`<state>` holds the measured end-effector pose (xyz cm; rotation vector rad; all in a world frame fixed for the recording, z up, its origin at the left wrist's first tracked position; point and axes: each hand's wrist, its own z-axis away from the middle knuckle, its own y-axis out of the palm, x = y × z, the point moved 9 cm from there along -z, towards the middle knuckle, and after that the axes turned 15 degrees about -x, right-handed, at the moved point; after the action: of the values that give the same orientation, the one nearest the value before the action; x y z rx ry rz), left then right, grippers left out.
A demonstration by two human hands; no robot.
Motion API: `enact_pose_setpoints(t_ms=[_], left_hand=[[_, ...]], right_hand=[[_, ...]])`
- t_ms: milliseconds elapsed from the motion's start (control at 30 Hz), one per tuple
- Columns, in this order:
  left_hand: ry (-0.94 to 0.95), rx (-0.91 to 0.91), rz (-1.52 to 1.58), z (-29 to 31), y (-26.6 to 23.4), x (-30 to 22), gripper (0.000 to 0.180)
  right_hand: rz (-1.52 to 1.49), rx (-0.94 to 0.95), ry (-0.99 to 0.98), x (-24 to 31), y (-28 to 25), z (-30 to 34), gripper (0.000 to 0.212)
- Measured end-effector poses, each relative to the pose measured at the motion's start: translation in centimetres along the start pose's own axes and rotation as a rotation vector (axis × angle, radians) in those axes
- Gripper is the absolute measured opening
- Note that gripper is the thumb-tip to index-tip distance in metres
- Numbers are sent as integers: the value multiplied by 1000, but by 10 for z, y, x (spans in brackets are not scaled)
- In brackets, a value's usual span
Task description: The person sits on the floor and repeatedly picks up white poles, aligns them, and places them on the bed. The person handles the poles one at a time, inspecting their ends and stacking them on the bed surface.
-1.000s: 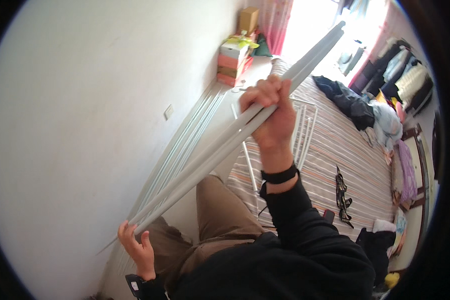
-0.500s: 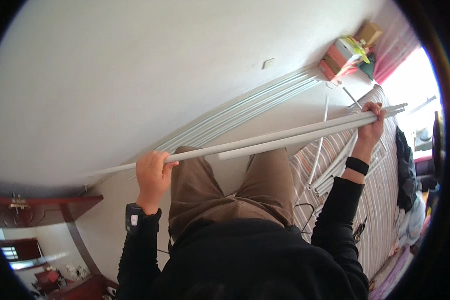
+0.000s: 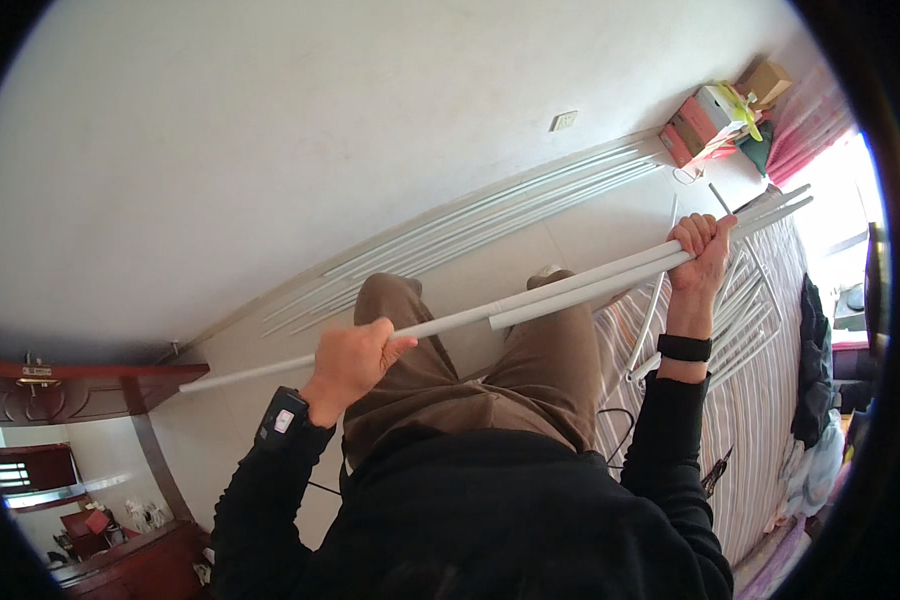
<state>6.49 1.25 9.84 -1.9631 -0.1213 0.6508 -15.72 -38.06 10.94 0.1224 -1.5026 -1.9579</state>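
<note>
A long white pole (image 3: 445, 323) stretches slantwise across my front, over my knees, its left end low near the reddish-brown wooden door. My left hand (image 3: 353, 368) is closed round it left of my legs. Toward the right, my right hand (image 3: 703, 252) grips the same pole bundled with a shorter white pole (image 3: 580, 296), whose near end stops above my right thigh. Tips of the poles stick out past my right fist, fanned slightly apart. What lies inside the fists is hidden by my fingers.
Several pale poles (image 3: 490, 222) lie along the foot of the wall. More white tubes (image 3: 740, 320) rest on a striped bed (image 3: 745, 450) at my right. Boxes (image 3: 705, 122) are stacked in the far right corner. A reddish-brown wooden door (image 3: 90, 390) stands at the left.
My left hand has moved right and slightly down, and my right hand has moved left. The long pole's left end sits lower. The shorter pole's near end has shifted right.
</note>
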Motion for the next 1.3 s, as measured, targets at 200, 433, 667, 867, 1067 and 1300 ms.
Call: enact_pose_setpoints(t_ms=[200, 433, 667, 867, 1067, 1300], left_hand=[[-175, 333, 369, 22, 29, -6, 56], [-229, 184, 327, 18, 15, -3, 46], [211, -439, -293, 10, -41, -15, 38], [188, -267, -316, 35, -42, 2, 44], [85, -21, -124, 37, -24, 6, 52], [-299, 597, 470, 67, 12, 10, 49]], right_hand=[[38, 247, 29, 10, 23, 10, 47], [83, -86, -136, 7, 4, 5, 36], [75, -360, -143, -7, -34, 3, 44], [-35, 79, 26, 14, -1, 2, 57], [13, 224, 33, 20, 28, 13, 55], [-19, 304, 119, 17, 32, 19, 51]])
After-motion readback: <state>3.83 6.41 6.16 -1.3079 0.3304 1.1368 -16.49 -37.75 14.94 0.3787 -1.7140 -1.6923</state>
